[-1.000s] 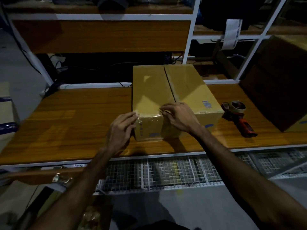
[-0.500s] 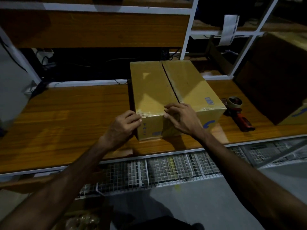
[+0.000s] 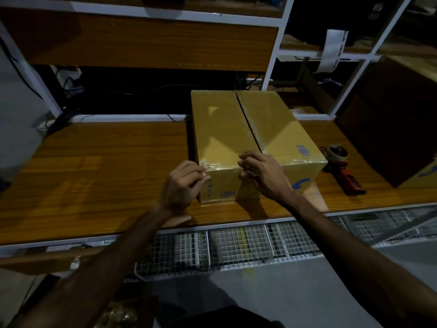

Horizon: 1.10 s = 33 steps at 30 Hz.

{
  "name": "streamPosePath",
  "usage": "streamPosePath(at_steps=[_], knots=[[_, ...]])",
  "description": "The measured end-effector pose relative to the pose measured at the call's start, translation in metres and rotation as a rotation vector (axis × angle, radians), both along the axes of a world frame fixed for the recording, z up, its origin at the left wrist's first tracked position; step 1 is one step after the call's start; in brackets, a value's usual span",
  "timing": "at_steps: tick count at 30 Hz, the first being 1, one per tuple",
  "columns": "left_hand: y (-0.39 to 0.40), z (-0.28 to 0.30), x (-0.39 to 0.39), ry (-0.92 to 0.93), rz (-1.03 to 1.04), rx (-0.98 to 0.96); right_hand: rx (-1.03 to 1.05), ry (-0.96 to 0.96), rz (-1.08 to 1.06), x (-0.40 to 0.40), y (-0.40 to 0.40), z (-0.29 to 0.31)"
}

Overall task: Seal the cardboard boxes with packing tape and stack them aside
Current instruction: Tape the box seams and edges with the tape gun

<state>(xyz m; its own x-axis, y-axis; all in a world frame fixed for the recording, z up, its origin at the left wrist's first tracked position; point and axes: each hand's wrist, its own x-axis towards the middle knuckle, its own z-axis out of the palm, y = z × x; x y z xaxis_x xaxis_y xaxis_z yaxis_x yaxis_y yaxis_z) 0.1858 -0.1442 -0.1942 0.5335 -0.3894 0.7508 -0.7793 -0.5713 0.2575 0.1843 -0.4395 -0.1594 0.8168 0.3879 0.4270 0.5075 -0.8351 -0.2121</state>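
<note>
Head view, sealing in progress. The cardboard box [image 3: 248, 143] sits on the wooden surface [image 3: 101, 176], near its front edge, with the centre seam running away from me. Compared with a second ago my left hand [image 3: 183, 184] has crept from the box's near left corner a little further onto the taped edge, and my right hand [image 3: 264, 175] has kept its place at the near end of the seam; the box itself has not moved. My left grip is loosely curled, fingertips pressing the glossy tape strip [image 3: 217, 165] along the near top edge. My right grip is part open, fingers bent over the edge and touching the box; in this dim light, whether they pinch tape I cannot tell. I judge this to be smoothing of the edge strip, with the box nearly ready to stack. The tape dispenser [image 3: 340, 166] lies on the surface just right of the box, untouched. A second, dark box [image 3: 390, 119] stands further right. Behind rise white-framed shelves [image 3: 151, 39]; below the surface runs a wire mesh tray [image 3: 236, 247].
</note>
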Motion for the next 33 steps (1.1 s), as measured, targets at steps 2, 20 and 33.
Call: streamPosePath(at_steps=[2,20,33], knots=[[-0.010,0.000,-0.006,0.085,0.066,-0.158,0.030,0.006,0.036,0.000,0.004,0.002],[-0.034,0.001,-0.017,0.223,0.216,-0.499,0.117,-0.021,-0.002,0.013,-0.049,-0.011],[-0.054,-0.007,-0.026,0.128,0.379,-0.581,0.178,-0.181,-0.202,0.000,-0.187,-0.019]])
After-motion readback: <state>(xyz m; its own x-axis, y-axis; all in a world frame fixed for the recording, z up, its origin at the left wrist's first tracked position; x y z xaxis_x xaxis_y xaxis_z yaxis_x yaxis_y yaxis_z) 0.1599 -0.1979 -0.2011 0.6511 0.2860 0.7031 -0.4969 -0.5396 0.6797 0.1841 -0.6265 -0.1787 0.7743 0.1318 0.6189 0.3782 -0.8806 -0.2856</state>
